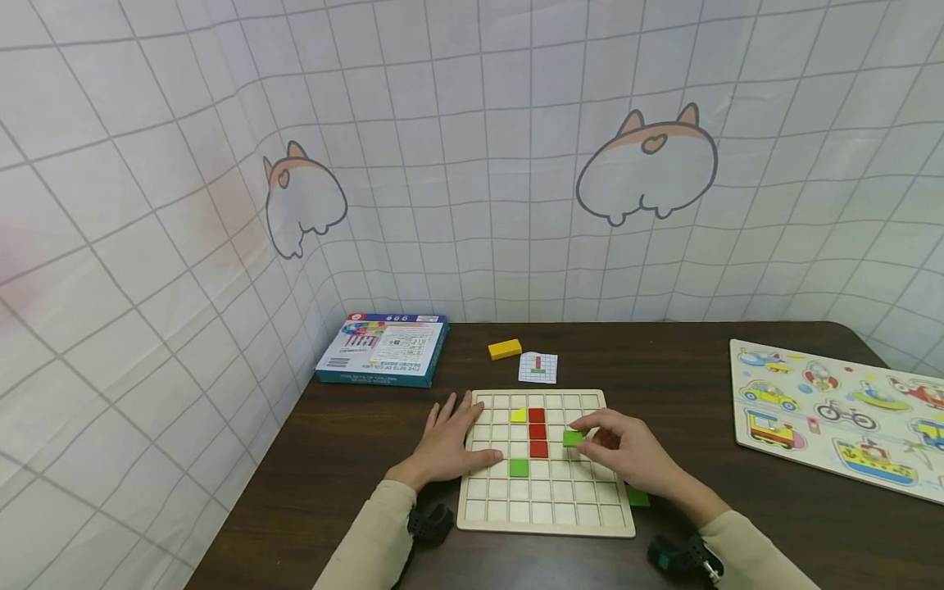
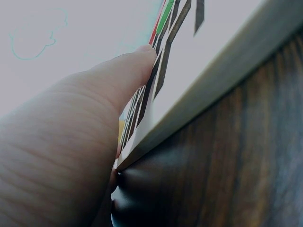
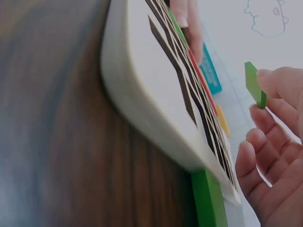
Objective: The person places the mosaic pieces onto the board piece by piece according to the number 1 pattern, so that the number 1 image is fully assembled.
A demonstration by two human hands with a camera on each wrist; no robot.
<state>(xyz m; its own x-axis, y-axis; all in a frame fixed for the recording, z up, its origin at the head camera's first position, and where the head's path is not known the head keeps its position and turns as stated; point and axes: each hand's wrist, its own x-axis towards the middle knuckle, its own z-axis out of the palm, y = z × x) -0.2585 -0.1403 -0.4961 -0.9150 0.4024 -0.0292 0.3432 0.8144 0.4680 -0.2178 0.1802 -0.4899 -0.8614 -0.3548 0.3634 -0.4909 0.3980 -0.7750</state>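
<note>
A pale wooden grid board (image 1: 549,514) lies on the dark table. My left hand (image 1: 445,442) rests on its left edge with fingers spread, the thumb lying over the squares. Between thumb and finger my right hand (image 1: 627,449) pinches a green square tile (image 1: 572,439), held above the board's right half; the right wrist view shows this tile (image 3: 254,85) clear of the surface. On the board sit a column of red tiles (image 1: 537,430), a yellow tile with a cut corner (image 1: 519,415) and a green tile (image 1: 519,468). Another green piece (image 1: 637,496) lies by the board's right edge, partly hidden.
Behind the board are a small pattern card (image 1: 538,368) and a yellow block (image 1: 505,350). A flat blue-edged box (image 1: 382,351) lies at the back left. To the right is a vehicle picture board (image 1: 841,418). A grid-patterned curtain (image 1: 472,164) hangs behind the table.
</note>
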